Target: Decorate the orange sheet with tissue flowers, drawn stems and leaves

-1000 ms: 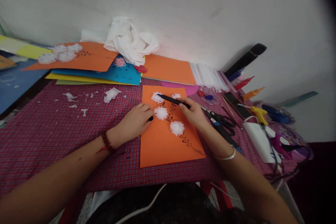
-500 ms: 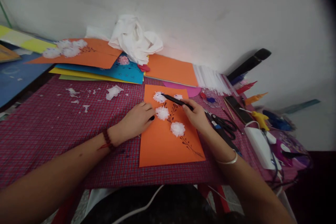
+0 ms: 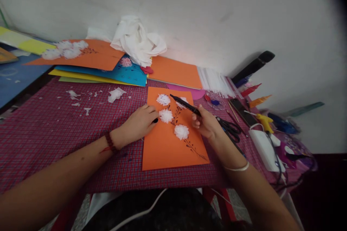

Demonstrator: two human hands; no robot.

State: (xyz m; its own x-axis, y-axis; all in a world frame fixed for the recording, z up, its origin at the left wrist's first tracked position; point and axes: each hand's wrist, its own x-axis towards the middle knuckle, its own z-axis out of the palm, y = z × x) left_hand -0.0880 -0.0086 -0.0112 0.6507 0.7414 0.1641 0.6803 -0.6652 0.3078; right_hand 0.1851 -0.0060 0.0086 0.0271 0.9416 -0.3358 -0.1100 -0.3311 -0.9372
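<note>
In the head view, an orange sheet of card (image 3: 162, 151) lies on the checked tablecloth. White crumpled-paper flowers (image 3: 181, 132) are on it, with dark drawn stems and leaves around them. My right hand (image 3: 205, 121) grips a black marker (image 3: 187, 104), its tip pointing up and left near the top flowers, seemingly just above the card. At the card's left edge rests my left hand (image 3: 142, 121), fingers curled. A small black piece (image 3: 155, 120), which looks like the marker's cap, shows at its fingertips.
Coloured cards (image 3: 100, 75) and crumpled white tissue (image 3: 137, 41) are piled at the back. Torn white scraps (image 3: 116, 94) lie on the left. To the right are black scissors (image 3: 230, 128), a phone (image 3: 244, 112), a yellow glue gun (image 3: 265, 122) and a white box-like object (image 3: 264, 148).
My right hand has drawn back slightly to the right, its fingers curling more round the marker. The marker tip has moved off the top-left flower. My left hand stays at the card's edge.
</note>
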